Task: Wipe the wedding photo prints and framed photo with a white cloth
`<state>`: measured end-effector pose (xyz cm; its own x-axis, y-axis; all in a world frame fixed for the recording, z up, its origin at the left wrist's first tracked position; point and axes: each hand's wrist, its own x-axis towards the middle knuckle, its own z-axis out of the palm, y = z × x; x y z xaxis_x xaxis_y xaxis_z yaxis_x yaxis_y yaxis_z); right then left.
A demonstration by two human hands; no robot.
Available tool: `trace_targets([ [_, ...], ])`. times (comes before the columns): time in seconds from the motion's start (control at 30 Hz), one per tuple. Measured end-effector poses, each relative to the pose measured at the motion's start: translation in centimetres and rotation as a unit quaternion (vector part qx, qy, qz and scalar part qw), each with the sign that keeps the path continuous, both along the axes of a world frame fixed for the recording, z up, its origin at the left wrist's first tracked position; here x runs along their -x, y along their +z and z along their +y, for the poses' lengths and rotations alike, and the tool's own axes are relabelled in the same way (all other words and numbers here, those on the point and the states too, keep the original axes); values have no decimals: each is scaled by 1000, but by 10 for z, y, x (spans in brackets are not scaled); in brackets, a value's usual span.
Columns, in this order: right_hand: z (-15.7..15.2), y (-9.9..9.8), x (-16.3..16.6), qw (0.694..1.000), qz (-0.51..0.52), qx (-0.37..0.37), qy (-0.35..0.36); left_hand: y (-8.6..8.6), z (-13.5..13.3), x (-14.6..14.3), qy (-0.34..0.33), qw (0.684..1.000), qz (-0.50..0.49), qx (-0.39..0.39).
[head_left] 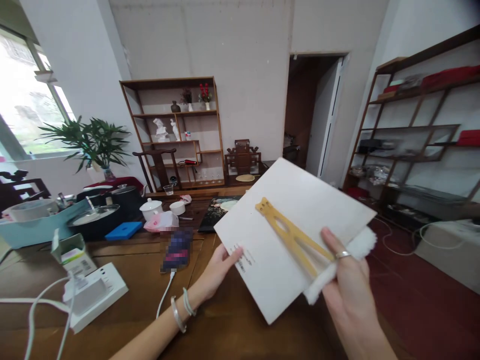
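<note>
A white square board (285, 220) is held up in front of me, tilted. My left hand (219, 270) grips its lower left edge with the fingers behind and the thumb on the face. My right hand (347, 280) is closed at the board's right edge. It pinches a pair of yellow wooden tongs (288, 235) and a white fluffy cloth (356, 250) against the board. The tongs lie diagonally across the board's face.
A brown wooden table (150, 295) lies below, carrying a phone on a cable (177, 250), a white power strip (97, 292), a small carton (71, 250), a blue tray (37, 227), pots (95, 217) and white cups (152, 207). Shelves stand at the back and right; a doorway is behind.
</note>
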<state>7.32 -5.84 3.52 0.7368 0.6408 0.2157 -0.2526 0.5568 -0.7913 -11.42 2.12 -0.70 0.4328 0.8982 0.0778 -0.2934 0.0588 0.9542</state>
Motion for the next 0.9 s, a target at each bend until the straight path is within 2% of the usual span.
trace_targets([
  [0.13, -1, -31, -8, 990, 7, 61, 124, 7, 4, 5, 60, 993, -75, 71],
  [0.2, -1, -42, -16, 987, 3, 81, 139, 8, 9, 10, 86, 988, -77, 103],
  [0.23, -1, -46, -21, 989, 5, 90, 114, 8, 12, 13, 94, 986, -69, 121],
  [0.3, -2, -51, -33, 996, 5, 93, -2, 6, 15, 15, 99, 983, -45, 150],
  [0.37, -4, -54, -48, 979, -30, 93, -177, 2, 18, 15, 93, 983, -22, 159],
  [0.43, -7, -58, -63, 928, -140, 109, -328, -3, 19, 13, 88, 984, 0, 156],
  [0.47, -10, -60, -70, 895, -231, 113, -365, -5, 19, 11, 85, 984, 11, 158],
  [0.5, -12, -62, -77, 860, -341, 108, -364, -7, 19, 10, 79, 983, 23, 164],
  [0.53, -15, -63, -81, 822, -457, 86, -329, -8, 19, 8, 73, 982, 32, 173],
  [0.6, -18, -65, -86, 730, -650, 13, -211, -10, 18, 7, 60, 979, 43, 189],
  [0.67, -18, -66, -84, 650, -749, -40, -121, -10, 18, 7, 57, 979, 46, 191],
  [0.7, -17, -67, -82, 625, -772, -50, -105, -11, 18, 7, 58, 979, 46, 189],
  [0.77, -14, -71, -77, 598, -796, -40, -84, -12, 19, 9, 61, 980, 51, 181],
  [0.9, -10, -81, -70, 579, -815, 25, -16, -15, 21, 10, 58, 982, 107, 143],
])
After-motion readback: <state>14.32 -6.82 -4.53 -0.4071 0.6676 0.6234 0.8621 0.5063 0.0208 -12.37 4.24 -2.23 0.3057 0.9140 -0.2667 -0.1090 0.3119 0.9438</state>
